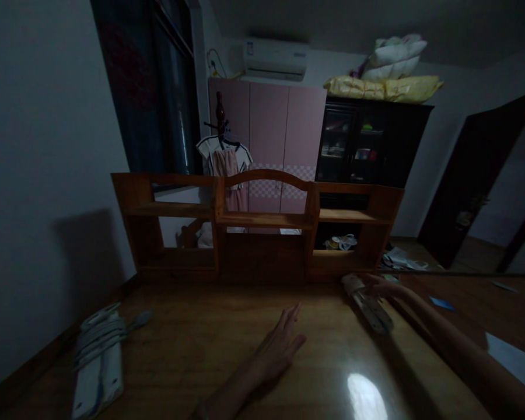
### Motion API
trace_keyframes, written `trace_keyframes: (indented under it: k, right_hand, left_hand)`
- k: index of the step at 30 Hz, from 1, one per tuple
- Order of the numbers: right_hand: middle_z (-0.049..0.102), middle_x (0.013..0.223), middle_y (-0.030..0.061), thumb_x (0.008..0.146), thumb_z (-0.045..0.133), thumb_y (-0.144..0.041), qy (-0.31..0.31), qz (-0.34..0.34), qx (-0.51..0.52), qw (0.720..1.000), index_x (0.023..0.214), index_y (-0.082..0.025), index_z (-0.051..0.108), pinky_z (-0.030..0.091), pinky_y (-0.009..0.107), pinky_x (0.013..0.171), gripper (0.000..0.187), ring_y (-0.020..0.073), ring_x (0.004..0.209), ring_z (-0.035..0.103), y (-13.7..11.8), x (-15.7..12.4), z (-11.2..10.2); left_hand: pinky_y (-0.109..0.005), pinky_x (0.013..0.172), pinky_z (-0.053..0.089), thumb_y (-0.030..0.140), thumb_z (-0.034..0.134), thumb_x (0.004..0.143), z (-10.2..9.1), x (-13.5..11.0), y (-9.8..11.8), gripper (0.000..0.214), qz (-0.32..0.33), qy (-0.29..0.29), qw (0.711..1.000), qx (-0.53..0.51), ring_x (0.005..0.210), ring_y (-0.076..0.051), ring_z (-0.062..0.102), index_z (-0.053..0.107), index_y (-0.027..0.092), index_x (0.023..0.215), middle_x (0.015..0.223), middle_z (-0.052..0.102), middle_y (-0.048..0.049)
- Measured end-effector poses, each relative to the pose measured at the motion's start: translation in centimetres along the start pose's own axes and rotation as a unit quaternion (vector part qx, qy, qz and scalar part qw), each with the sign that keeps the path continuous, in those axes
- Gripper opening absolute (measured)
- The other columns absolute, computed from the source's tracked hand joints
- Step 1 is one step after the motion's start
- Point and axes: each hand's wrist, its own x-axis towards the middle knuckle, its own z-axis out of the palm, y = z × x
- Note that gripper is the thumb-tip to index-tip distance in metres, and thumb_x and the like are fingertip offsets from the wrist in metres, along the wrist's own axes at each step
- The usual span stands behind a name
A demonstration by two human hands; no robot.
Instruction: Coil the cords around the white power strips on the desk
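My left hand (pixel 280 345) hovers over or rests on the bare middle of the wooden tabletop (pixel 192 350); its fingers are stretched out and it holds nothing. At the right, my right hand (pixel 380 286) is on a pale power strip (pixel 371 312), its fingers closed at the upper edge near the bundled cord; the fingertips are dim and partly hidden. The strip lies slanted, its far end close to the shelf. On the left side of the table lies a white power strip (pixel 97 373) with its grey cord wound around it and the plug sticking out to the right.
A wooden shelf unit (pixel 262 220) stands along the table's back edge. A wall (pixel 48 233) borders the left side. To the right are a blue card (pixel 441 303) and a white sheet (pixel 514 356). Behind are a pink wardrobe (pixel 269 125) and a dark cabinet (pixel 402 146).
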Motion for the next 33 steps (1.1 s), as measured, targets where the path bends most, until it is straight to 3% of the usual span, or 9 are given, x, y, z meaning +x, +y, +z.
trace_keyframes:
  k: [6, 11, 15, 18, 21, 24, 28, 33]
  right_hand:
    - [0.064, 0.109, 0.0163, 0.071, 0.055, -0.034, -0.012, -0.022, -0.064, 0.998, 0.113, -0.019, 0.064, 0.047, 0.043, 0.08, 0.045, 0.0326, 0.102, 0.058, 1.1, 0.0, 0.2]
    - [0.054, 0.122, 0.0185, 0.074, 0.052, -0.029, 0.049, -0.054, -0.086, 0.994, 0.127, -0.014, 0.05, 0.038, 0.046, 0.096, 0.055, 0.0327, 0.116, 0.049, 2.0, -0.5, 2.3]
    - [0.049, 0.126, 0.012, 0.086, 0.042, -0.027, 0.126, -0.134, -0.08, 0.98, 0.128, -0.021, 0.046, 0.039, 0.042, 0.096, 0.043, 0.0269, 0.113, 0.049, -2.0, -2.4, 4.4]
    - [0.054, 0.118, 0.0094, 0.09, 0.038, -0.025, 0.093, -0.215, -0.07, 0.97, 0.116, -0.024, 0.053, 0.041, 0.035, 0.089, 0.03, 0.0231, 0.105, 0.053, -6.9, -4.4, 5.9]
    - [0.061, 0.085, 0.0071, 0.091, 0.037, -0.023, 0.051, -0.26, -0.104, 0.959, 0.088, -0.022, 0.059, 0.039, 0.029, 0.071, 0.022, 0.0194, 0.078, 0.057, -10.3, -5.7, 8.3]
    - [0.061, 0.069, 0.0048, 0.09, 0.038, -0.021, 0.03, -0.248, -0.112, 0.962, 0.082, -0.021, 0.058, 0.03, 0.027, 0.058, 0.022, 0.0169, 0.062, 0.056, -11.0, -6.2, 11.8]
    - [0.064, 0.064, 0.0041, 0.091, 0.039, -0.03, 0.017, -0.173, -0.035, 0.984, 0.09, -0.021, 0.06, 0.027, 0.025, 0.052, 0.023, 0.0172, 0.054, 0.058, -9.1, -6.6, 16.2]
    - [0.067, 0.068, 0.0044, 0.093, 0.037, -0.044, -0.011, -0.111, 0.101, 0.989, 0.091, -0.02, 0.062, 0.037, 0.026, 0.055, 0.035, 0.0186, 0.059, 0.061, -7.2, -6.7, 17.9]
  left_hand:
    - [-0.044, 0.11, 0.031, 0.045, 0.041, 0.091, 0.0, -0.3, 0.0, 0.067, -0.007, -0.008, 1.0, 0.007, 0.136, -0.026, 0.03, 0.01, 0.03, 0.148, 0.153, 0.017, -0.0078]
    - [-0.045, 0.111, 0.03, 0.043, 0.044, 0.091, 0.1, -0.4, -0.1, 0.068, 0.005, 0.0, 1.0, 0.009, 0.136, -0.025, 0.03, 0.011, 0.029, 0.148, 0.153, 0.018, -0.008]
    - [-0.045, 0.11, 0.032, 0.037, 0.048, 0.089, -0.1, -0.2, 0.4, 0.064, 0.028, 0.019, 0.999, 0.012, 0.133, -0.024, 0.034, 0.02, 0.029, 0.146, 0.149, 0.028, -0.0082]
    - [-0.041, 0.108, 0.034, 0.03, 0.049, 0.089, -0.1, 0.1, 0.5, 0.05, 0.048, 0.036, 0.998, 0.016, 0.127, -0.022, 0.04, 0.038, 0.028, 0.137, 0.138, 0.041, -0.0077]
    - [-0.033, 0.099, 0.041, 0.023, 0.046, 0.089, 0.1, 0.4, 0.4, 0.024, 0.053, 0.059, 0.997, 0.017, 0.109, -0.018, 0.052, 0.059, 0.024, 0.109, 0.117, 0.053, -0.0063]
    - [-0.029, 0.088, 0.044, 0.022, 0.044, 0.089, 0.2, 0.5, 0.3, 0.015, 0.042, 0.078, 0.996, 0.021, 0.096, -0.017, 0.055, 0.059, 0.021, 0.09, 0.104, 0.055, -0.0058]
    - [-0.028, 0.083, 0.044, 0.025, 0.043, 0.091, 0.1, 0.5, 0.4, 0.016, 0.016, 0.083, 0.995, 0.042, 0.091, -0.017, 0.054, 0.057, 0.02, 0.084, 0.097, 0.055, -0.0049]
    - [-0.026, 0.076, 0.045, 0.032, 0.047, 0.09, 0.2, 0.8, 0.3, 0.022, -0.001, 0.088, 0.995, 0.052, 0.082, -0.015, 0.054, 0.06, 0.019, 0.078, 0.092, 0.055, -0.0037]
